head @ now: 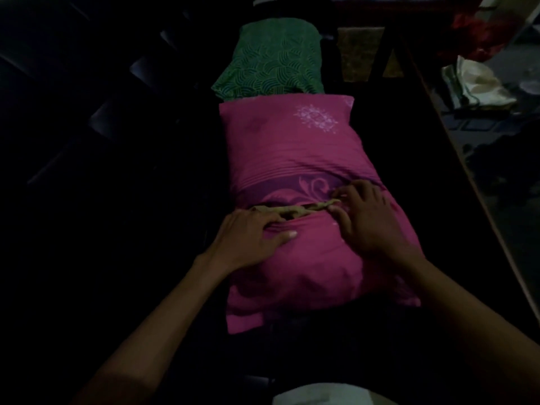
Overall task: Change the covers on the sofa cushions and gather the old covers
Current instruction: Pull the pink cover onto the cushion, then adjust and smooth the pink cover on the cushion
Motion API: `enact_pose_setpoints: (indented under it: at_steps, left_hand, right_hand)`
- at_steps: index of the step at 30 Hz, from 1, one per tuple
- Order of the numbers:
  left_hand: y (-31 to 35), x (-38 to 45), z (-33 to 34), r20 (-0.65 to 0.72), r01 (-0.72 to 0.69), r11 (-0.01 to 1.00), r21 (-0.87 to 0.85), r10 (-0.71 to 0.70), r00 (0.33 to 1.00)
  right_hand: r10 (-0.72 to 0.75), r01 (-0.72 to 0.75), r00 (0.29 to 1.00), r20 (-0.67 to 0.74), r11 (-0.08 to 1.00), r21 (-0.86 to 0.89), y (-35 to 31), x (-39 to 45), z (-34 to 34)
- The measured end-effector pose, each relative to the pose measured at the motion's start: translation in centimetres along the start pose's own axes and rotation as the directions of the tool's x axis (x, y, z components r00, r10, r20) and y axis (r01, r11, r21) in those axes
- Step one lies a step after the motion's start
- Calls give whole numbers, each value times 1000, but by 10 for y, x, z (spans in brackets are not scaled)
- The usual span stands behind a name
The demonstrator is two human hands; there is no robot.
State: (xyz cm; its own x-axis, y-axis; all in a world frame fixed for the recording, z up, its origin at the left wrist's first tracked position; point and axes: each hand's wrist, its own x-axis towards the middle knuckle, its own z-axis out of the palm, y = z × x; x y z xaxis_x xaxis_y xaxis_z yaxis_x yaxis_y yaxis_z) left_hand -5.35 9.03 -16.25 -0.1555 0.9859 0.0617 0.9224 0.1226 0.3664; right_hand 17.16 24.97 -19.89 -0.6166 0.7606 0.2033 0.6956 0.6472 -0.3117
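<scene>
From the head camera I see the plump cushion in its magenta patterned cotton cover (295, 159) lying lengthwise on the dark sofa seat (146, 258), just short of a green leaf-print cushion (271, 59). My left hand (248, 238) pinches the near flap. My right hand (365, 217) grips the olive inner fabric (292, 210) showing in the slit. I judge this cover nearly on, tucking left. No readable writing.
</scene>
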Motion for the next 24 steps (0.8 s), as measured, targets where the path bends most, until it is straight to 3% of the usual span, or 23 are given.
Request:
enact_pose_setpoints:
  at_steps: [2, 7, 12, 16, 19, 24]
  left_hand:
    - [-6, 2, -11, -4, 19, 998, -55, -20, 1000]
    - [0, 47, -45, -218, -59, 993, -99, 36, 975]
    - [22, 83, -1, -175, -74, 987, -144, 48, 983]
    - [-11, 50, -2, -212, -52, 937, -345, -24, 977]
    - [-47, 12, -11, -242, -1, 934, -357, -92, 966]
    - [-78, -38, 5, -177, 131, 918, -374, -209, 962]
  right_hand:
    - [-17, 16, 1000, -23, 999, -41, -13, 3, -3]
    - [8, -10, 993, -118, 1000, -19, -39, 9, 8]
    - [15, -16, 1000, -8, 999, -38, -27, 6, 18]
    - [27, -4, 996, -84, 965, 263, -34, 15, -4]
    - [-15, 59, 993, -116, 920, 387, -58, 23, -9]
    - [-255, 256, 967, -29, 966, 41, -86, 22, 14]
